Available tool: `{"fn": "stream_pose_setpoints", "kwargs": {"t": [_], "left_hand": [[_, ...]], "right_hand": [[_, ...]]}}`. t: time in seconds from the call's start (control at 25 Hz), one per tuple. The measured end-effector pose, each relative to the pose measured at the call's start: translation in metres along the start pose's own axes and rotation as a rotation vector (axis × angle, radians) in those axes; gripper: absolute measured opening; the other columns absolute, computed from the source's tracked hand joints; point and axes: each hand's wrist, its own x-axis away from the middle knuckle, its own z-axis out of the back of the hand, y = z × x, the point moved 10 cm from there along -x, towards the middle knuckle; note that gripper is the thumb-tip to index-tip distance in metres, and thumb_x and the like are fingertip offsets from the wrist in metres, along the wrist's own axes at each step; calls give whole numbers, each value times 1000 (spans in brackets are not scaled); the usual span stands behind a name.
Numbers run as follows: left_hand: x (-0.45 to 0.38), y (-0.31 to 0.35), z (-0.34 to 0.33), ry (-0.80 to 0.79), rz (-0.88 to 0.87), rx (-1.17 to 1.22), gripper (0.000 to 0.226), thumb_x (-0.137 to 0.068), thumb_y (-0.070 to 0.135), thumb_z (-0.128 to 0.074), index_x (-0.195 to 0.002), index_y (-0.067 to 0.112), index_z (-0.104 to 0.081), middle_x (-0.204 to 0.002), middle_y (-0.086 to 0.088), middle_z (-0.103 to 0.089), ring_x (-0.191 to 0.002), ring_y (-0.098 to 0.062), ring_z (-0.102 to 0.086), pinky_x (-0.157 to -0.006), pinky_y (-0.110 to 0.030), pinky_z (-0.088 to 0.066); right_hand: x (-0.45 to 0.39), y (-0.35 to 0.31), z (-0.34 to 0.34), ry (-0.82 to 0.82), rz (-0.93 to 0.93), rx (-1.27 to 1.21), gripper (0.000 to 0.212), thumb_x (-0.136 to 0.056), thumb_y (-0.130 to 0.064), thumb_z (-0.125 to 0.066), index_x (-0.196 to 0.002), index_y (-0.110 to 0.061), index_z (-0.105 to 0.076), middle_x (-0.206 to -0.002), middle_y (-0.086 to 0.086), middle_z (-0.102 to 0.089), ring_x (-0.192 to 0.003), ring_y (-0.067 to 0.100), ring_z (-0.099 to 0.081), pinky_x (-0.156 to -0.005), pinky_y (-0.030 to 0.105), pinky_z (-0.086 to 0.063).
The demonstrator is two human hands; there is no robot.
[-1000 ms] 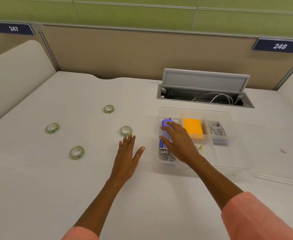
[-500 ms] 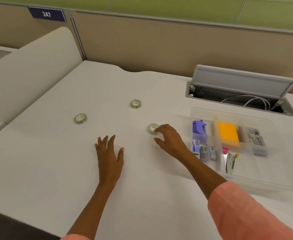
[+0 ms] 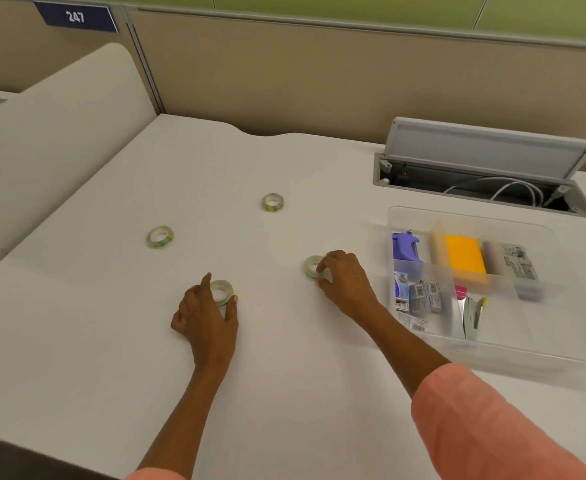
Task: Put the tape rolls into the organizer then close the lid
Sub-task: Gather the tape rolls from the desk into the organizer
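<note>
Lying flat on the white desk [image 3: 77, 341], far left: one tape roll [image 3: 160, 236], untouched. Just right and nearer: left hand [image 3: 206, 318], curled around a second tape roll [image 3: 221, 292], index finger on one side and thumb on the other, roll apparently down on the desk surface. Further back, alone: third tape roll [image 3: 273, 202]. Then right hand [image 3: 345, 284], fingertips closed on the edge of a fourth tape roll [image 3: 312, 267], also low on the desk. At the right: clear organizer [image 3: 471, 351], open, with purple tool, orange pad, small boxes and a stapler inside; no tape inside. Behind: open cable hatch [image 3: 485, 157] with white cable.
</note>
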Motion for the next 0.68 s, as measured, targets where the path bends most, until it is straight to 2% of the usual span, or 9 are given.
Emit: {"fn": "stream_pose_setpoints", "kwargs": {"t": [0.12,0.28,0.52,0.68], "left_hand": [[4,11,1,-14,-5,34,54,-81,27,-67,-130,14,-47,-122,-17,-54,-118,-36,-44,-92,-50,-30],[13,36,-3,-62,-39,118,56,-79,25,-69,-130,15,-46,-123,-15,-55,-118,-35,-43,-91,-50,-31],[39,82,-14,-148,-109,211,57,-81,16,-65,-133,16,-41,-124,-16,-52,-118,-36,-42,-97,-52,-32],[62,120,-26,-193,-166,256,55,-82,14,-63,-133,16,-42,-124,-17,-52,-117,-36,-42,-97,-51,-33]], "right_hand": [[7,5,5,4,-47,-62,18,-80,-13,-64,-96,-5,-65,-113,14,-61,-107,30,-50,-84,33,-39],[17,6,19,22,-62,-118,18,-78,-19,-70,-91,-6,-69,-106,14,-64,-101,29,-54,-82,32,-40],[43,6,70,150,-36,-280,19,-74,-22,-74,-88,-10,-71,-107,11,-66,-95,24,-58,-81,32,-44],[77,39,122,274,-62,-365,20,-71,-17,-77,-88,-9,-71,-110,11,-67,-84,21,-60,-81,38,-52]]}}
